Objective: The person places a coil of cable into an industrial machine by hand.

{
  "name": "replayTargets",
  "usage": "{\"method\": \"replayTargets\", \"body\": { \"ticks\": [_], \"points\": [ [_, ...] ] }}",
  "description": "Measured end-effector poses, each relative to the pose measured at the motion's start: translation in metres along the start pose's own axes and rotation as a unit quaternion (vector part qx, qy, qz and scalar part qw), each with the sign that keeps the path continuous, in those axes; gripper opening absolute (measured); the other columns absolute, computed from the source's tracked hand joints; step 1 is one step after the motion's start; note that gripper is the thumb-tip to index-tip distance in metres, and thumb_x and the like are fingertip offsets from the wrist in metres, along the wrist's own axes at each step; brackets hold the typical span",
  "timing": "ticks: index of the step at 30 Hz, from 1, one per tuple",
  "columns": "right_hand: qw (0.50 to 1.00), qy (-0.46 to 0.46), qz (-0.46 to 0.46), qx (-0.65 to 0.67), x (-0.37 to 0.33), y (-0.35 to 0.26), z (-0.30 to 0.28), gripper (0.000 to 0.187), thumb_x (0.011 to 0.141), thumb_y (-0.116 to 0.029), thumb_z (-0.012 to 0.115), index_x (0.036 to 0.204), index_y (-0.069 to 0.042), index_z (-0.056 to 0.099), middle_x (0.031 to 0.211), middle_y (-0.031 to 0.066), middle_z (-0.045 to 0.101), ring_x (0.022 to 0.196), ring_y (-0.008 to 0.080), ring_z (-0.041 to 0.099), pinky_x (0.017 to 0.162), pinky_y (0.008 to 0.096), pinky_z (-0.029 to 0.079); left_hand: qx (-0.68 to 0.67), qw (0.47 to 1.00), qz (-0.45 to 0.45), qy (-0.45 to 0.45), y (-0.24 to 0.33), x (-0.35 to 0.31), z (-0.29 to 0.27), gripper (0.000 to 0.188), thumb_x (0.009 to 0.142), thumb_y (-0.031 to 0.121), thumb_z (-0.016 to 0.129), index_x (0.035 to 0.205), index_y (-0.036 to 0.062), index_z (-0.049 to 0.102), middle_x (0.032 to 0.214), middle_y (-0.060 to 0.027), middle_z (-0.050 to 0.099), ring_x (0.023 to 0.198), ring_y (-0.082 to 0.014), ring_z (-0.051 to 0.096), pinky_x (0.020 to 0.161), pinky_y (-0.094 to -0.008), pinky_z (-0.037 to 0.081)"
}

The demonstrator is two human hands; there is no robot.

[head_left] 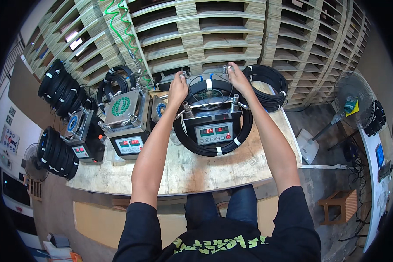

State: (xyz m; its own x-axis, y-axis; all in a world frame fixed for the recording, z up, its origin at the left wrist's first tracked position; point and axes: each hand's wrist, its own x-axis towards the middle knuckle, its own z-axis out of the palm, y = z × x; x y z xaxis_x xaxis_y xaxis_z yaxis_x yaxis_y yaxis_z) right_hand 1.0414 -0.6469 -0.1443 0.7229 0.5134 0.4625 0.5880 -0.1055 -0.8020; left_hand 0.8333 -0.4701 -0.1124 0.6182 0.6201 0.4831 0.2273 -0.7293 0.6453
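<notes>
On the wooden table before me stands a black machine (214, 132) with a lit red and green display and a metal top. A coil of black cable (247, 126), bound with white ties, is looped around it. Both my arms reach over the machine to its rear corners. My left hand (178, 89) has its fingers curled at the rear left metal knob (184, 73). At the rear right metal knob (225, 70), my right hand (239, 79) is closed with thumb and fingers near together. Two front metal posts with knobs (236, 99) stand free of my hands.
Left of me are a similar machine with a green ring plate (121, 106) and another with a blue ring (73, 123). Black cable coils (270, 89) lie at the back right; stacks (59, 153) stand far left. Pallets (196, 26) rise behind. A fan (353, 98) stands right.
</notes>
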Motion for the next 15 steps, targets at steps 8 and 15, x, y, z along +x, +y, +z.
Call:
{"method": "replayTargets", "body": {
  "ticks": [8,15],
  "points": [
    [0.997,-0.032,0.018,0.068,-0.012,-0.026,-0.004,0.038,0.101,-0.028,0.046,0.132,-0.007,0.050,0.117,0.0260,0.063,0.112,0.0414,0.060,0.095,0.0424,0.046,-0.098,0.994,0.024,0.051,-0.007,-0.002,-0.001,0.035,0.096,0.011,0.049,0.131,0.0042,0.049,0.106,-0.0289,0.064,0.101,-0.0459,0.061,0.087,-0.0483,0.046],
    [1.000,0.001,0.029,-0.008,-0.023,-0.042,-0.009,0.039,0.103,-0.033,0.039,0.130,-0.007,0.051,0.119,0.0246,0.062,0.113,0.0418,0.059,0.095,0.0438,0.046,-0.152,0.988,-0.026,0.022,-0.004,-0.004,0.000,0.038,0.096,0.013,0.049,0.133,0.0057,0.049,0.094,-0.0247,0.067,0.088,-0.0389,0.065,0.082,-0.0427,0.048]
  ]
}}
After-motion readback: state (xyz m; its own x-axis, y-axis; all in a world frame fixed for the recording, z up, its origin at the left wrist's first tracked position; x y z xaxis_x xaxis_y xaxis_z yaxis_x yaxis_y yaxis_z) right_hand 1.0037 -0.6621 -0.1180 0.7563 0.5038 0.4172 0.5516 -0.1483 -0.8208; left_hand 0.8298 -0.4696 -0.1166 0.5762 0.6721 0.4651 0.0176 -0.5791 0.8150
